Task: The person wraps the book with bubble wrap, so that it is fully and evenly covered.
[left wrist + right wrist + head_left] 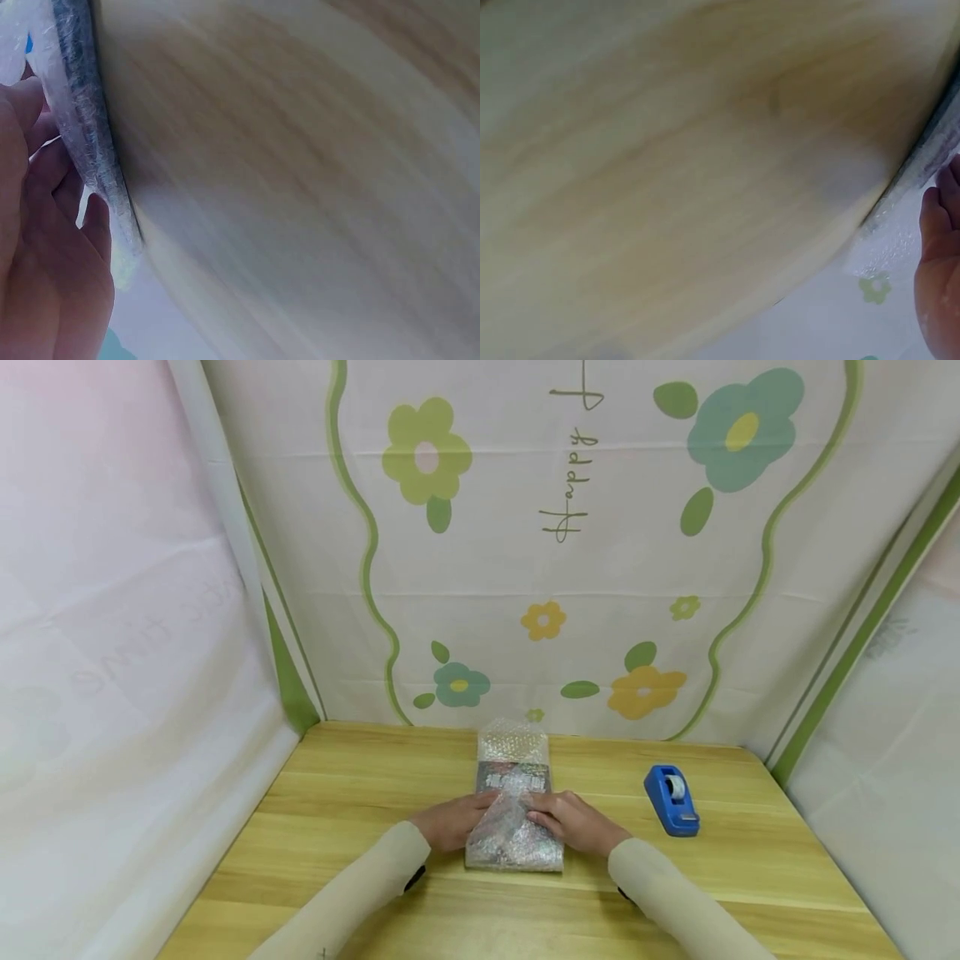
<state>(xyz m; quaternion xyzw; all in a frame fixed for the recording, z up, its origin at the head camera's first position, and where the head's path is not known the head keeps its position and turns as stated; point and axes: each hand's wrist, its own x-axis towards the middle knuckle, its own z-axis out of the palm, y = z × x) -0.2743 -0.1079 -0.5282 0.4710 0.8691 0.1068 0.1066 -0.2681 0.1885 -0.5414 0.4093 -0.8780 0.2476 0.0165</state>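
A flat, dark, book-like item (491, 779) with pale lettering on its face lies on the table inside bubble wrap (513, 850). The wrap covers its near part in a folded layer and extends past its far end. From the left side, my left hand (453, 820) rests on the wrap, its fingers reaching over the edge. Opposite it, my right hand (577, 822) presses the wrap near the middle, fingertips pointing inward. In the left wrist view, the left fingers (52, 169) lie along the wrapped side. The right wrist view catches only part of the right hand (939, 255) beside the wrap.
A blue tape dispenser (672, 802) with a roll of clear tape stands to the right on the wooden table (337, 810). Behind the table hangs a white cloth (495, 560) printed with flowers, and further cloth walls close in the left and right sides.
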